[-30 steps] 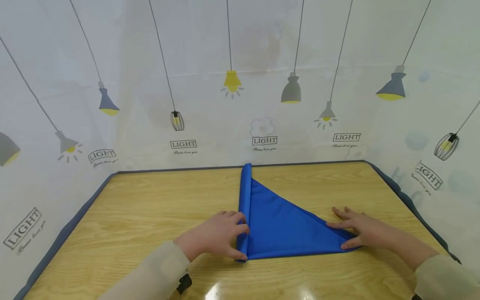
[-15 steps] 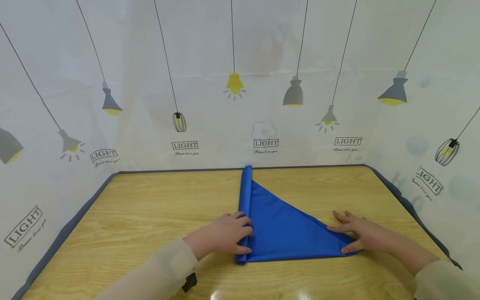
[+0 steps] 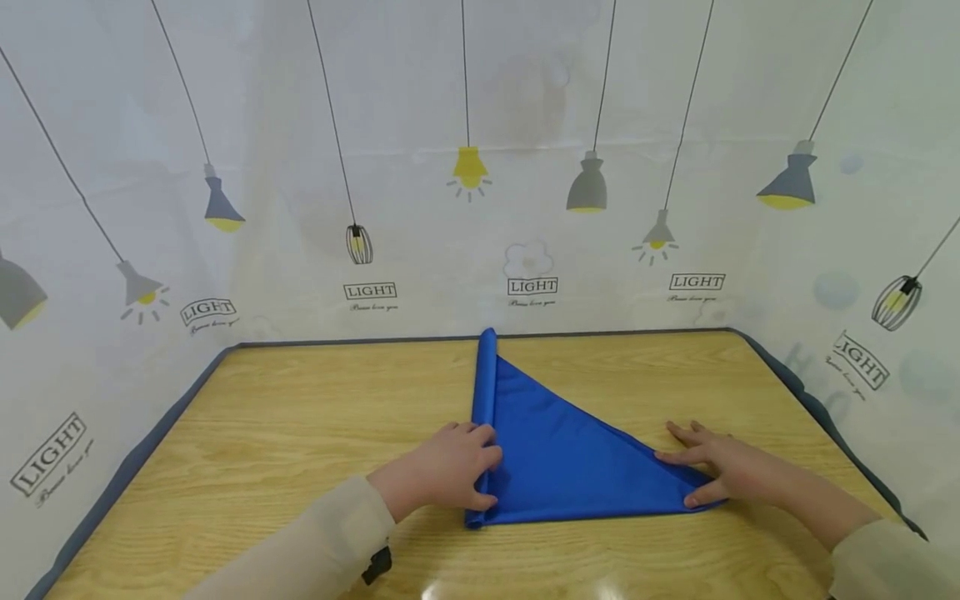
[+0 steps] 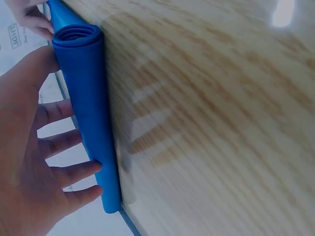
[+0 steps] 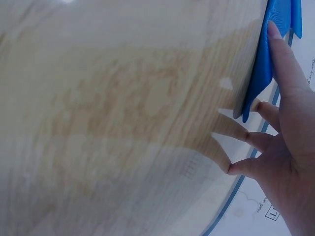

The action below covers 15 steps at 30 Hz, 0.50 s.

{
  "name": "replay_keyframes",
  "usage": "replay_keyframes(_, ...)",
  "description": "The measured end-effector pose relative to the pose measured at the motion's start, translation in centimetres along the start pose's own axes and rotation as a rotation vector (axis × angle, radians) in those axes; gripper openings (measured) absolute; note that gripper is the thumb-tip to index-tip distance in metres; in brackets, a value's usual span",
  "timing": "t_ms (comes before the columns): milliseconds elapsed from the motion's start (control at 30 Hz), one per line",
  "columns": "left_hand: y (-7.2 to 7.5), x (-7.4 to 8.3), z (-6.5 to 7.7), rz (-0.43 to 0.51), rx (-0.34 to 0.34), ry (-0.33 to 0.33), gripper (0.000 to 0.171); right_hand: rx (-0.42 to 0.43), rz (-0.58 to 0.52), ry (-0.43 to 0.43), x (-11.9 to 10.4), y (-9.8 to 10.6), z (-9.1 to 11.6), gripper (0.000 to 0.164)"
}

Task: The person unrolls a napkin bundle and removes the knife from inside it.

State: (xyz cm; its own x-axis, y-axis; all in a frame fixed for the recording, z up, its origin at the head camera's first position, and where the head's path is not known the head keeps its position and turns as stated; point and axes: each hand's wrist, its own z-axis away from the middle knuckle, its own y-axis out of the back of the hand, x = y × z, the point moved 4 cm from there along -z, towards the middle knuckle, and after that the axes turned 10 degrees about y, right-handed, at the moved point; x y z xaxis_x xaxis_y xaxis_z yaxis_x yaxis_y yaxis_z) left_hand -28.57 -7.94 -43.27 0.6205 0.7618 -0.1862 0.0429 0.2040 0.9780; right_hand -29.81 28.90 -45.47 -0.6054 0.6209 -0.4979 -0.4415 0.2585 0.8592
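A blue cloth [image 3: 577, 454] lies on the wooden table, its left side wound into a narrow roll [image 3: 483, 392] and its flat part tapering to the right. My left hand [image 3: 446, 468] rests on the near half of the roll, fingers spread along it and thumb by its near end. In the left wrist view, the layered end of the roll [image 4: 81, 73] shows beside the thumb. My right hand [image 3: 738, 468] spreads over the cloth's right tip, with the thumb [image 5: 275, 37] on the fabric and other fingertips touching the table.
The wooden table [image 3: 322, 408] reaches back to a pale wall covering [image 3: 420, 200] printed with hanging lamps. Dark trim [image 3: 150, 433] runs along the left edge, and similar covering closes off both sides.
The head view has shifted slightly since the first frame. Over the last half second, the roll and my left hand have moved slightly left. My right hand stays at the tip.
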Motion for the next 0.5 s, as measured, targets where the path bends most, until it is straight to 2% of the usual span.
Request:
replay_keyframes(167, -0.1, -0.4, 0.3, 0.053, -0.046, 0.003, 0.037, 0.003, -0.022, -0.015, 0.1, 0.0, -0.1, 0.074)
replay_keyframes(500, -0.8, -1.2, 1.1, 0.104, -0.076, -0.015, 0.020, 0.004, -0.020, -0.022, 0.2, -0.1, 0.0, 0.074)
